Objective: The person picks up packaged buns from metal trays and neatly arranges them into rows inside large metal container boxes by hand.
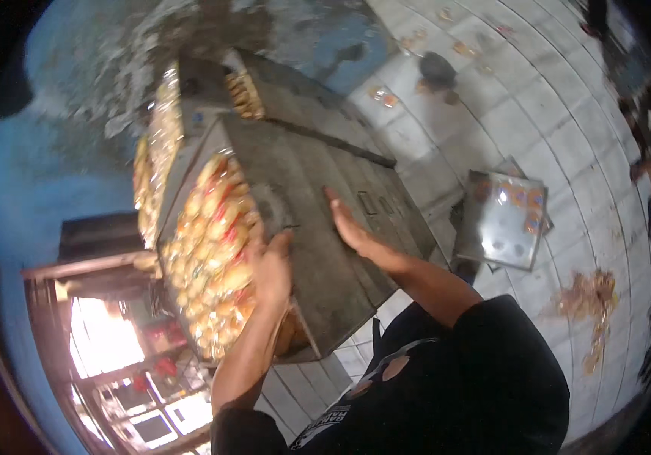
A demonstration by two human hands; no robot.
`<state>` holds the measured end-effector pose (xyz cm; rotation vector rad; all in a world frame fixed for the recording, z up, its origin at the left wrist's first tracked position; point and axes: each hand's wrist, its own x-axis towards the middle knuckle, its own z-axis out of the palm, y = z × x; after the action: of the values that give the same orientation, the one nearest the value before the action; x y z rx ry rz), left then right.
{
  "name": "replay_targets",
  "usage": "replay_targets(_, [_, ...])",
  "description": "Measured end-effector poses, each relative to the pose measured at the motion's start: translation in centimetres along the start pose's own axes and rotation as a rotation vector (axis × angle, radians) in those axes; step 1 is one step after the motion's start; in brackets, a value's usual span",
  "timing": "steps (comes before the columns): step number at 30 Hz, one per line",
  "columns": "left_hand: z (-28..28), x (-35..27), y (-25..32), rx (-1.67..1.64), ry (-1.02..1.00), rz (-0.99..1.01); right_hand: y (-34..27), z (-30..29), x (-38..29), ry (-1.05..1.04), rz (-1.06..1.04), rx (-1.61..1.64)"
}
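Note:
A large grey metal box (325, 227) stands before me, heaped at its opening with plastic-wrapped bread rolls (211, 244), some with red parts. My left hand (271, 267) is over the edge between the rolls and the box's flat grey side; whether it grips anything is hard to tell. Against or just above that same side is my right hand (351, 224), fingers extended and nothing seen in it. Behind stands a second grey box (308, 102) with packed bread at its end. More wrapped bread (166, 136) is stacked beside it.
On the white tiled floor to the right lies a metal tray (502, 219) with several small orange-brown items. Scattered wrapped pieces (383, 96) and a brown heap (587, 296) are on the tiles. A worn blue wall (75, 187) rises behind the boxes, near a bright window (103, 335).

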<state>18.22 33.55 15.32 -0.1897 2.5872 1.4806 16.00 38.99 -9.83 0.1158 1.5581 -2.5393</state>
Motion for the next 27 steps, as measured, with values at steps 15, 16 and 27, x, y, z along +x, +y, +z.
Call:
replay_targets(15, [-7.2, -13.5, -2.3, 0.221, -0.212, 0.901, 2.0, -10.8, -18.1, 0.108, 0.195, 0.063])
replay_targets(16, [-9.1, -16.8, -2.9, 0.102, -0.297, 0.83, 3.5, -13.9, -21.4, 0.21, 0.271, -0.131])
replay_targets(27, [-38.1, -14.4, -12.3, 0.486, 0.174, 0.675, -21.6, 7.6, -27.4, 0.28, -0.212, -0.539])
